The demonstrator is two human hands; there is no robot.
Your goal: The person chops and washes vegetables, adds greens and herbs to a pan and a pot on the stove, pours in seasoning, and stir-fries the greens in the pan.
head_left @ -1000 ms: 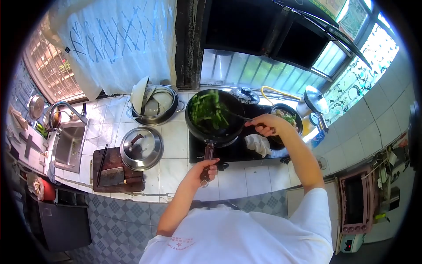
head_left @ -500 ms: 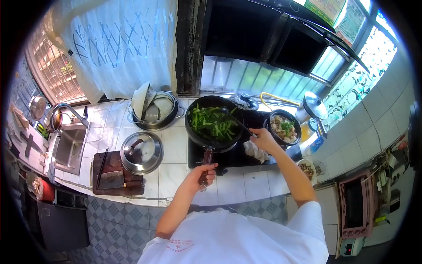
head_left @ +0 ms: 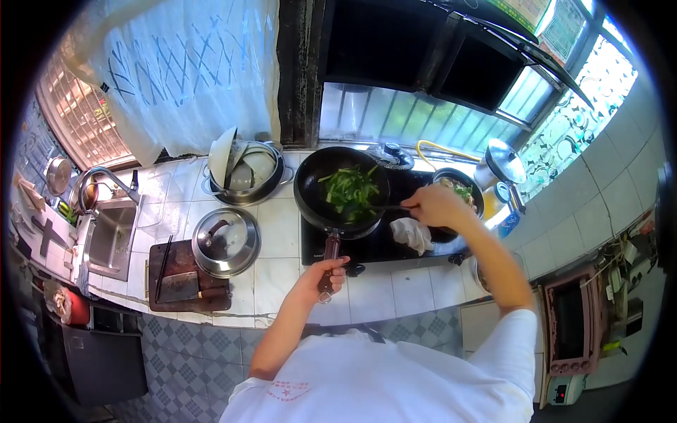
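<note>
My left hand (head_left: 321,279) is wrapped around the brown handle (head_left: 331,248) of a dark wok (head_left: 310,176) on the black cooktop (head_left: 451,248). Green leafy vegetables (head_left: 349,189) lie heaped in the middle of the wok. My right hand (head_left: 441,206) grips the end of a dark spatula (head_left: 384,207), whose head sits low among the greens and is partly hidden. Beneath my right forearm a crumpled white cloth (head_left: 412,235) rests on the cooktop. Behind that hand stands a pot of food (head_left: 464,192), partly covered by it.
A steel lid (head_left: 226,243) lies left of the cooktop, beside a cutting board (head_left: 211,302) with a cleaver (head_left: 178,287). Stacked bowls in a steel pot (head_left: 245,197) stand behind. The sink (head_left: 113,236) is far left; a lidded pot (head_left: 505,162) stands at the back right.
My right hand has moved slightly right and nearer with the spatula. The spread-out greens are now gathered in a smaller heap. My left hand keeps holding the wok handle.
</note>
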